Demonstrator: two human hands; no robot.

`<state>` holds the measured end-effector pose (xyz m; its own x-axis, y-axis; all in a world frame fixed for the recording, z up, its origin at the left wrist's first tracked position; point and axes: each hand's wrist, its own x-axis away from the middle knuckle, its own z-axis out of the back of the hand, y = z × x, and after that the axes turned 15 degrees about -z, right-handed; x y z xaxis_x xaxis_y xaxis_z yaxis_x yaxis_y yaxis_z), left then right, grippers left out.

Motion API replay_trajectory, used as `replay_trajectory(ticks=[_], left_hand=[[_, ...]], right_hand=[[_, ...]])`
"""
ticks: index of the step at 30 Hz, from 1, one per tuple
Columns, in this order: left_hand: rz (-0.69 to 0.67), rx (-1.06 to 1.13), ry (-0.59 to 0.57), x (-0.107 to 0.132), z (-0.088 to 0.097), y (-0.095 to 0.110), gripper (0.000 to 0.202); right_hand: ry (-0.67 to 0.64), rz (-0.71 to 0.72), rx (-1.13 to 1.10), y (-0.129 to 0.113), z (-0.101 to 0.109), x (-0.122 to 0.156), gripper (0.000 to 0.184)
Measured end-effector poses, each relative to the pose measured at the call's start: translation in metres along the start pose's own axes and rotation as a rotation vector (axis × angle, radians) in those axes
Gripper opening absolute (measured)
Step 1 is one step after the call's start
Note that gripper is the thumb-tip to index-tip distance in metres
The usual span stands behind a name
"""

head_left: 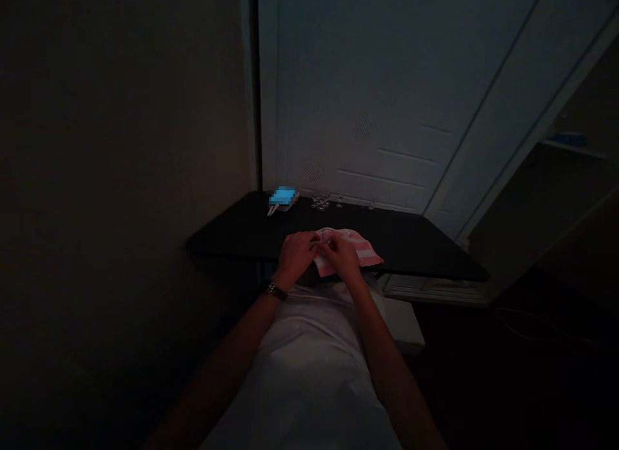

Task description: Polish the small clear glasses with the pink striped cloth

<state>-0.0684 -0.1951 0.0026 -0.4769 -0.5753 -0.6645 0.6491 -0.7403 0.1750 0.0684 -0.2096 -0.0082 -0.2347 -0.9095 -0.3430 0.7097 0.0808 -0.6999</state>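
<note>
A pink and white striped cloth (363,250) lies on the near edge of a black table (411,244). My left hand (298,255), with a watch at its wrist, and my right hand (344,254) meet over the cloth's left part. The fingers of both are curled together around a small pale thing between them, too dim and small to name. The room is very dark.
At the table's far edge lie a blue-lit flat object (282,197) and several small clear glass pieces (321,201). A white door (377,102) stands behind the table, a dark wall to the left, and a shelf unit (565,153) to the right.
</note>
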Motion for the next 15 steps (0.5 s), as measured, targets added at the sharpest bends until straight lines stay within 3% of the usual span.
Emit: replay_trajectory(ticks=[15], left_hand=[[-0.001, 0.017, 0.012, -0.0004, 0.0006, 0.0017, 0.022]], right_hand=[[0.05, -0.008, -0.046, 0.0029, -0.0023, 0.0001, 0.022]])
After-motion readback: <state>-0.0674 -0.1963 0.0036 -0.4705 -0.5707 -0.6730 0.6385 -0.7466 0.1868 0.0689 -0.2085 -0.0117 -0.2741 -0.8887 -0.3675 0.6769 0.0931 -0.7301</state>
